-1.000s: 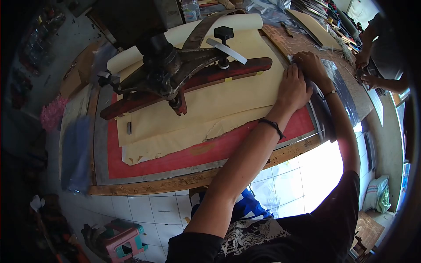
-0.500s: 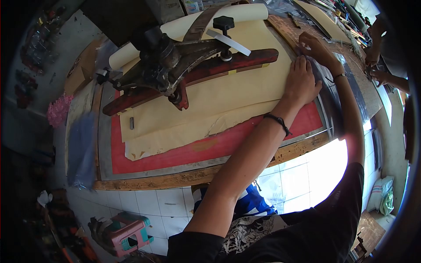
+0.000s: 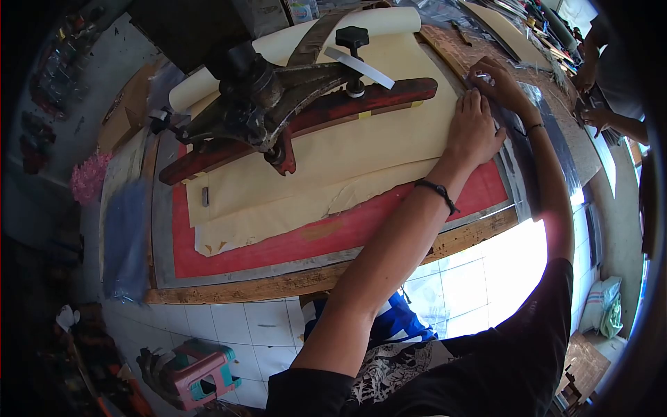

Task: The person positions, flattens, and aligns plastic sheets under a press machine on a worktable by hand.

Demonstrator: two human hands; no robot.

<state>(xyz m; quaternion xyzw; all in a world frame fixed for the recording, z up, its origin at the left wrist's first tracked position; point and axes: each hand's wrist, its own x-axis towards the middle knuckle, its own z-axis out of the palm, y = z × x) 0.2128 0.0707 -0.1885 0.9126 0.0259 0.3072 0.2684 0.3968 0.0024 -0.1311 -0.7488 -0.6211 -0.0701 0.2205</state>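
Observation:
A cream paper sheet (image 3: 333, 149) covers most of the red surface (image 3: 278, 260) inside a wooden-edged frame (image 3: 271, 288). My left hand (image 3: 476, 131) lies on the sheet's right edge, its fingers stretched forward over the dark border. Just beyond it, my right hand (image 3: 501, 85) is curled down at the frame's right side, with fingers bent together. A small shiny bit shows by those fingertips, but what they grip is hidden. Above the sheet sits a dark metal clamp arm (image 3: 267, 104) with a red bar (image 3: 319, 121) and a black knob (image 3: 352, 38).
A rolled cream sheet (image 3: 347, 26) lies along the far side. Cluttered tools and strips fill the far right. Another person's hand (image 3: 596, 119) works at the right edge. Blue-tinted plastic (image 3: 126, 240) hangs at left. A pink and green stool (image 3: 205, 379) stands on the tiled floor.
The view has shifted slightly. My right hand's fingers have moved a little and look more curled; my left hand stays on the edge. The other person's hands have moved slightly.

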